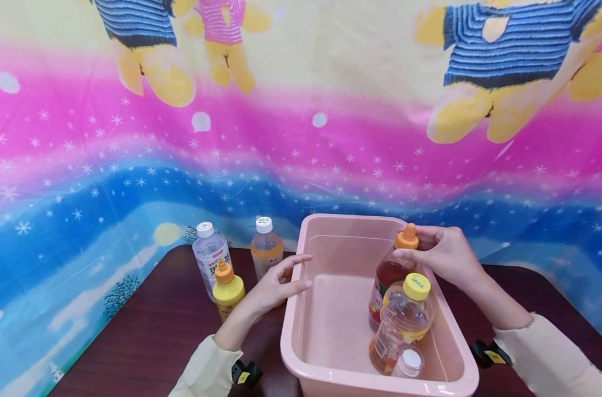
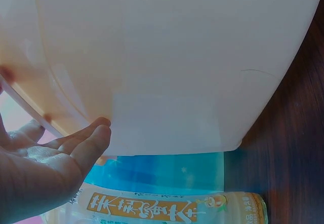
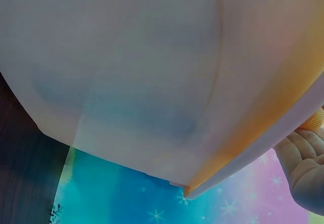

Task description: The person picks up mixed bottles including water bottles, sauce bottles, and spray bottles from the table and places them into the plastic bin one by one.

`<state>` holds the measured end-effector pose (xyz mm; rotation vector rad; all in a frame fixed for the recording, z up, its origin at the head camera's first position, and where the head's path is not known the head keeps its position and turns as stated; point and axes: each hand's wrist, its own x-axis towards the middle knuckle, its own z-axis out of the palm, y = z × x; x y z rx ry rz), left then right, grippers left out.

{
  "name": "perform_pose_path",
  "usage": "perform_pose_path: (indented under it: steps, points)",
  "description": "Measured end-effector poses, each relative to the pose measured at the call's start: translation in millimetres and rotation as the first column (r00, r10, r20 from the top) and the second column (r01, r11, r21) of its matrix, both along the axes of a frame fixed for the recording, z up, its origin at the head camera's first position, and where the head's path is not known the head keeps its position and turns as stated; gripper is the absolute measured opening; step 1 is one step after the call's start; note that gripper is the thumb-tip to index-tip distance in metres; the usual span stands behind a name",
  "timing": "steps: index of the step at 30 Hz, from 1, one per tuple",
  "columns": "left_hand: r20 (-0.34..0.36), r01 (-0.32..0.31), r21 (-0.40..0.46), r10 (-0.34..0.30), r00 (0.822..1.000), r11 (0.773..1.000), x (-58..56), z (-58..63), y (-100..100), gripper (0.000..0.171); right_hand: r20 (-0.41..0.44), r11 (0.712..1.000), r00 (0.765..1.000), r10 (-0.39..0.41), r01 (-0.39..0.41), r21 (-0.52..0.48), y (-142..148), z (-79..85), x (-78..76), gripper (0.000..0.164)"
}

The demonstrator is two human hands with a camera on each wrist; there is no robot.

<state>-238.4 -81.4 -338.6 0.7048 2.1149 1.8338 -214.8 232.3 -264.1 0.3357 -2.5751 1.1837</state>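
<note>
A pink plastic basin stands on the table. Over its right rim my right hand pinches the orange cap of a bottle of red liquid, which is upright inside the basin. Nearer me in the basin are a clear bottle with a yellow cap and a white-capped bottle, partly hidden. My left hand rests at the left rim, thumb and index finger loosely extended over it. In the left wrist view, other fingers lie along the basin's outer wall.
Left of the basin stand a clear white-capped bottle, a white-capped bottle of orange drink and a yellow squeeze bottle. Dark wooden table surrounds the basin. A printed cloth hangs behind.
</note>
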Motion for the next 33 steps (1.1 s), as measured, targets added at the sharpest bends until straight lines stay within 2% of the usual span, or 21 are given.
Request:
perform_pose_path:
  steps: [17, 29, 33]
  points:
    - [-0.006, -0.001, -0.005, 0.001, 1.000, 1.000, 0.1, -0.4, 0, 0.057, 0.051, 0.999, 0.998, 0.033, -0.033, -0.005, 2, -6.9, -2.1, 0.063]
    - [-0.015, -0.011, -0.015, 0.011, 1.000, 1.000, 0.3, 0.1, 0, 0.056, 0.073, 0.997, 0.997, -0.007, 0.001, 0.083, -1, -11.0, -6.6, 0.065]
    - [-0.009, -0.012, -0.014, 0.011, 1.000, 1.000, 0.1, 0.0, 0, 0.056, 0.080, 0.996, 0.997, -0.005, -0.002, 0.093, -4, -9.9, -7.5, 0.061]
